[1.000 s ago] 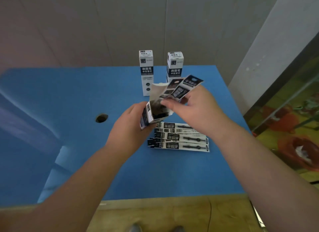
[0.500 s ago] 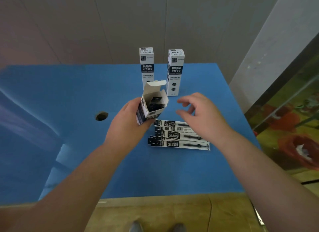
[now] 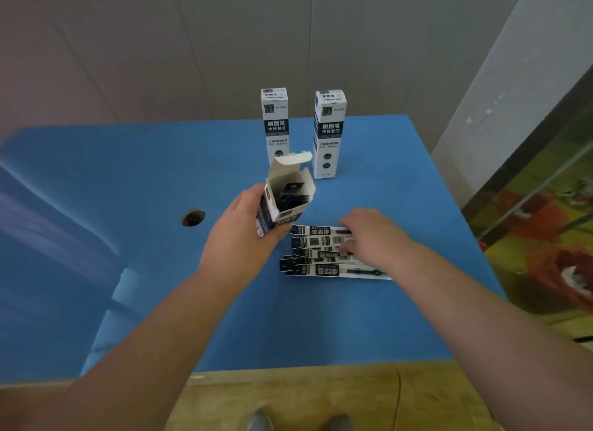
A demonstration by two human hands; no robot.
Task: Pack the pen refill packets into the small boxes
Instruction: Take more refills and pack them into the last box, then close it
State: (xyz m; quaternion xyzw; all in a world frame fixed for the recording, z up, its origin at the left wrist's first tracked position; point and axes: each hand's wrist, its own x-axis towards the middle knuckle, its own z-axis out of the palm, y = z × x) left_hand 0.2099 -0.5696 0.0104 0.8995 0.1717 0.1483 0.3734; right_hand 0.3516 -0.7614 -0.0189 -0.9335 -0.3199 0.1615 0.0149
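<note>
My left hand (image 3: 239,238) grips a small white-and-black box (image 3: 284,196), tilted, with its top flap open and dark packets visible inside. Several flat pen refill packets (image 3: 321,257) lie in a loose stack on the blue table (image 3: 160,173), just right of that box. My right hand (image 3: 372,234) rests palm-down on the right part of the stack, its fingers touching the upper packets; whether they grip one is hidden. Two closed boxes stand upright at the back, one (image 3: 275,122) left and the other (image 3: 329,132) right.
A round hole (image 3: 193,217) is in the table left of my left hand. The table's right edge runs close to a wall and a patterned floor (image 3: 545,231). Its near edge sits above a wooden floor, where my shoes (image 3: 298,421) show.
My right hand pushed a packet into the open box, let go, and moved down and right onto the stack. The left hand kept holding the box.
</note>
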